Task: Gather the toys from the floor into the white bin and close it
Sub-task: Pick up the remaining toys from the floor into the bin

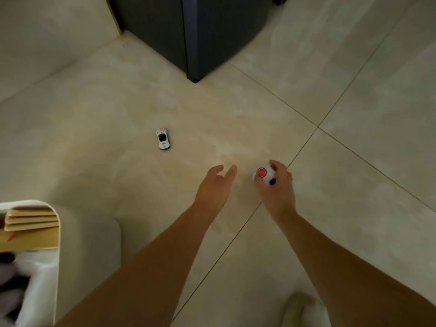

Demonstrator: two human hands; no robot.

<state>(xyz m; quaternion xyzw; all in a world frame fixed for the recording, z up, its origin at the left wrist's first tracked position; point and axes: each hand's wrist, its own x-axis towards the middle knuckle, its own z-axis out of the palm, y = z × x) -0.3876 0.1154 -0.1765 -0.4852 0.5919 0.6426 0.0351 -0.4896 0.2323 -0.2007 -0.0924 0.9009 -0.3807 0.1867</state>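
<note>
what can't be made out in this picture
Head view, the only one:
- white bin: cut off by the left edge, and its contents are blurred.
- ball: the right hand grips it and hides its right side.
- toy car: too small to read its markings.
- dark cabinet: its top is cut off by the upper edge.
- foot: blurred, cut off by the bottom edge.

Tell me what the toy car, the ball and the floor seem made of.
Toy car: probably hard plastic, glossy white shell. Ball, gripped by the right hand: smooth white, likely plastic or rubber; unclear. Floor: polished stone-look tiles, thin grout lines, soft sheen.
</note>
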